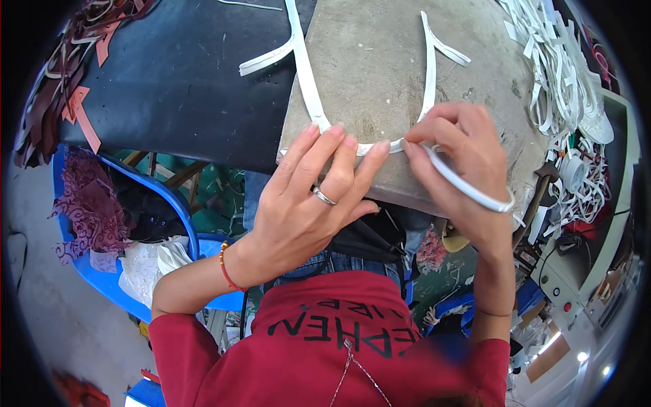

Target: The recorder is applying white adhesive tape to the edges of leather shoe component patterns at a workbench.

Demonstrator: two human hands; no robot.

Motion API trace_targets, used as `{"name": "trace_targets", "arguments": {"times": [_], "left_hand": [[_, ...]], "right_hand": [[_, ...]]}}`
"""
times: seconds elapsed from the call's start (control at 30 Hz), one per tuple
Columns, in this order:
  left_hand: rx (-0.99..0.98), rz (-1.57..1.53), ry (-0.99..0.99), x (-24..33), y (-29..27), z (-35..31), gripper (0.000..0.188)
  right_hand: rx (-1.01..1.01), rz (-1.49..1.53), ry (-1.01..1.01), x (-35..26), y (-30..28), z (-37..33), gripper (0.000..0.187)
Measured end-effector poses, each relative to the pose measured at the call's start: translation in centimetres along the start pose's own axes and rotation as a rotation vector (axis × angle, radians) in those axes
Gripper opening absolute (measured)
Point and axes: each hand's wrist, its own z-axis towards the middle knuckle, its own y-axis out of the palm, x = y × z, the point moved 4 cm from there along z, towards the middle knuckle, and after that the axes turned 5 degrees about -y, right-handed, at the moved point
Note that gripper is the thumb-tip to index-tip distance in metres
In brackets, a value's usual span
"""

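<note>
A narrow white strap (pixel 305 74) with forked ends lies in a U shape on a grey slab (pixel 366 61). Its raised seams show along the branches. My left hand (pixel 308 180) rests on the lower left of the curve, fingers stretched and fingertips pressing it against the slab; the thumb stands apart. Close by on the right, my right hand (pixel 461 163) pinches the strap's curve between thumb and forefinger. A glossy white curved band (pixel 471 184) lies across this right hand; whether it is a bangle or a loose strip I cannot tell. The pinched bit is partly hidden by my fingers.
A black tabletop (pixel 176 74) adjoins the slab on the left, with brown and orange strips (pixel 81 112) at its far edge. Bunches of white straps (pixel 559 74) hang at the right. A blue chair (pixel 186 210) holding cloth scraps stands below left.
</note>
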Motion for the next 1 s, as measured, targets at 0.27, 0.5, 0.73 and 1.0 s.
{"name": "trace_targets", "arguments": {"times": [0.27,0.5,0.73,1.0], "left_hand": [[-0.143,0.0,0.077,-2.2,-1.7,1.0,0.069],[-0.02,-0.082,-0.069,0.3,-0.9,-0.5,0.066],[0.019,-0.021,-0.03,0.3,0.1,-0.7,0.063],[0.047,0.078,-0.011,0.5,-0.1,0.2,0.057]], "right_hand": [[-0.056,-0.133,-0.16,0.2,0.0,0.7,0.01],[0.15,-0.054,0.028,-3.8,2.8,-1.8,0.018],[-0.042,-0.081,-0.128,-1.4,0.9,0.2,0.017],[-0.107,0.276,0.01,2.9,-1.7,3.1,0.013]]}}
